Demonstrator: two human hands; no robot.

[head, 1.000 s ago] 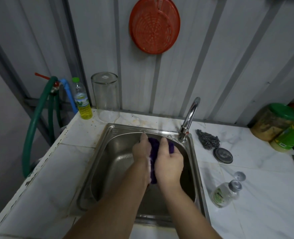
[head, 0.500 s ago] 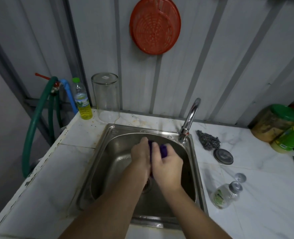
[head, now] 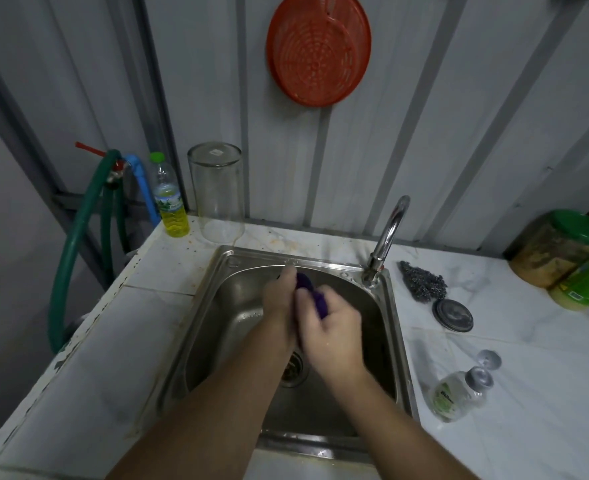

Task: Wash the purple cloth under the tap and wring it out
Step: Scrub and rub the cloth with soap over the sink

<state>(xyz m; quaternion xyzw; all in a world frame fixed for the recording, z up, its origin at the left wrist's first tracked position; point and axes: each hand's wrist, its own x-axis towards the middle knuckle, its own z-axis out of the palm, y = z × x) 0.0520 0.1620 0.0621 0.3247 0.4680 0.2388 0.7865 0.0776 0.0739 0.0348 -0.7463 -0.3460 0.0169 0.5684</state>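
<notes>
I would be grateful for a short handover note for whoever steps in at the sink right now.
Left hand: closed on the purple cloth.
Right hand: also closed on the cloth, which is bunched between both hands.
Where: over the sink basin, above the drain; the tap stands at the back right corner.
Done: cloth is gathered up and being squeezed; no water stream shows from the tap.
Left: finish wringing; whether rinsing is complete cannot be told.

Dim corrugated wall [head: 424, 116], marble counter [head: 528, 375]
</notes>
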